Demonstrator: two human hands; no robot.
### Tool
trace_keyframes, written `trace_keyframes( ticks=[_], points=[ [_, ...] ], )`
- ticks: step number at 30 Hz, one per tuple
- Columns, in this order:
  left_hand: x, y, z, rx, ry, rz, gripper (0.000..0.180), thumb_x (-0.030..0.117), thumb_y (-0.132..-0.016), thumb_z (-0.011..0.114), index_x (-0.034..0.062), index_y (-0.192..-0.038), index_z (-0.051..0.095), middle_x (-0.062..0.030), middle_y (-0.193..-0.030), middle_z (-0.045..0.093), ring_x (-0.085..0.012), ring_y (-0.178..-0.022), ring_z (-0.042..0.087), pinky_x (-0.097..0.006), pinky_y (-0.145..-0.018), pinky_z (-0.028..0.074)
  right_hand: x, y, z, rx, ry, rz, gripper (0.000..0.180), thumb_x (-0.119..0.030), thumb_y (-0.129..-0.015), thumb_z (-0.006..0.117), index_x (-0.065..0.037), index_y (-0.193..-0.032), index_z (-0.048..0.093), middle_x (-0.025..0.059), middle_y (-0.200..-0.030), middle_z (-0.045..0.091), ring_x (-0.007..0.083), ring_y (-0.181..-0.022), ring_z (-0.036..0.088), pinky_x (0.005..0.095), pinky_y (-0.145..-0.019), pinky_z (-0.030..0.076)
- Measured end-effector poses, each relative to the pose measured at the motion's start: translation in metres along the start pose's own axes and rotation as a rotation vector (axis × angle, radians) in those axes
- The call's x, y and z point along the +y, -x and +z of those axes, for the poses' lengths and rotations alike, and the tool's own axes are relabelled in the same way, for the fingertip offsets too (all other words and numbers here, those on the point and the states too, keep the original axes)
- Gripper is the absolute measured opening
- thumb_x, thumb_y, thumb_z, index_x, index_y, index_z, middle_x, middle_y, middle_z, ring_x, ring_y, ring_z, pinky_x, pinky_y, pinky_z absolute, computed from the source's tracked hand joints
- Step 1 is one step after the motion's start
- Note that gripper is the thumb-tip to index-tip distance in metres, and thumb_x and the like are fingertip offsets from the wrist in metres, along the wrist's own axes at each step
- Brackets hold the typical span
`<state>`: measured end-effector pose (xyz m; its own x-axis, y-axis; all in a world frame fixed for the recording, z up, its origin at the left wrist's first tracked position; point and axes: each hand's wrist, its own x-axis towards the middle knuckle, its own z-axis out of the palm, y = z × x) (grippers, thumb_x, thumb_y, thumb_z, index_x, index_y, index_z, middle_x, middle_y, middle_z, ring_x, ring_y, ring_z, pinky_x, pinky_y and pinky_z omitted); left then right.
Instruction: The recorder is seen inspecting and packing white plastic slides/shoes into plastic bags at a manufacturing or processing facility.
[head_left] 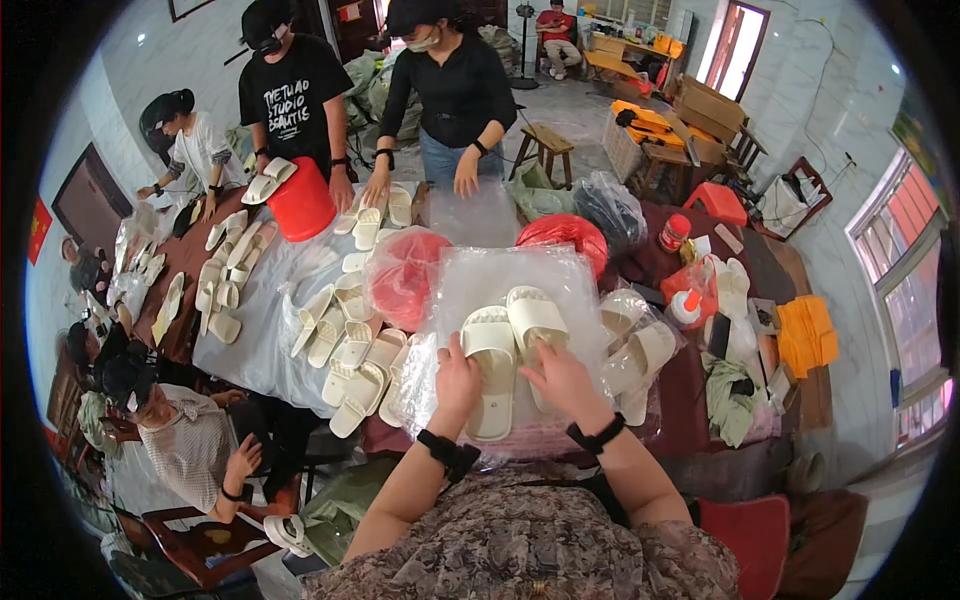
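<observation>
Touching left cream slipper (491,395) at outer edge with left hand (458,382), right slipper (538,308) behind strap with right hand (565,380); can't tell if gripping. Got both between hands, on clear plastic sheets (500,268), loose slippers (362,385) left of hands.

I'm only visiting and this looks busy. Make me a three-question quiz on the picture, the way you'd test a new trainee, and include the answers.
1. Short answer: what are the two cream slippers between the person's hands lying on?
2. True or false: the orange bundle lies to the right of those slippers.
3. Fill the gap: the person's left hand and right hand each have a ____ band on the wrist behind them.

Key:
1. Clear plastic sheeting.
2. True.
3. Black.
</observation>
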<state>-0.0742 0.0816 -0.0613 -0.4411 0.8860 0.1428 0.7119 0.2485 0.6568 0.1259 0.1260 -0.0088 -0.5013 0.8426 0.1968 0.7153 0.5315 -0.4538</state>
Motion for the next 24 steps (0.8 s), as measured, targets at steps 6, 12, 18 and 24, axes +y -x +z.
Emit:
trace_keyframes(
  ticks=[6,12,18,24],
  points=[
    [-0.030,-0.008,0.006,-0.036,0.147,-0.006,0.053,0.022,-0.097,0.045,0.0107,-0.146,0.029,-0.0338,-0.114,0.051,-0.0521,-0.089,0.060,-0.056,-0.079,0.049,0.019,-0.026,0.053,0.003,0.106,0.113,0.039,-0.027,-0.090,0.059,0.000,-0.118,0.056,0.0197,-0.094,0.066,0.0383,-0.089,0.064,0.0487,-0.074,0.052],
    [-0.005,-0.002,0.011,-0.080,0.140,-0.107,0.063,0.032,-0.097,0.050,0.0059,-0.147,0.024,-0.0371,-0.122,0.044,-0.0528,-0.091,0.060,-0.054,-0.079,0.051,0.022,-0.031,0.057,0.062,-0.221,0.125,0.035,-0.031,-0.089,0.058,-0.003,-0.110,0.061,0.0199,-0.091,0.064,0.0374,-0.086,0.064,0.0482,-0.073,0.051],
    [-0.002,-0.005,0.000,-0.135,0.028,0.006,0.072,0.034,-0.094,0.057,-0.0041,-0.144,0.023,-0.0372,-0.120,0.046,-0.0521,-0.091,0.061,-0.052,-0.075,0.053,0.007,-0.040,0.058,0.112,-0.089,0.069,0.035,-0.037,-0.090,0.060,-0.003,-0.092,0.063,0.0186,-0.083,0.065,0.0384,-0.077,0.064,0.0474,-0.069,0.051],
    [-0.006,0.020,-0.019,-0.167,-0.039,0.301,0.085,0.033,-0.086,0.068,-0.0050,-0.145,0.022,-0.0354,-0.127,0.046,-0.0498,-0.111,0.053,-0.051,-0.090,0.049,0.028,-0.038,0.067,0.318,-0.123,0.041,0.033,-0.033,-0.091,0.060,-0.002,-0.079,0.062,0.0183,-0.075,0.063,0.0391,-0.070,0.061,0.0476,-0.063,0.048]
  ],
)
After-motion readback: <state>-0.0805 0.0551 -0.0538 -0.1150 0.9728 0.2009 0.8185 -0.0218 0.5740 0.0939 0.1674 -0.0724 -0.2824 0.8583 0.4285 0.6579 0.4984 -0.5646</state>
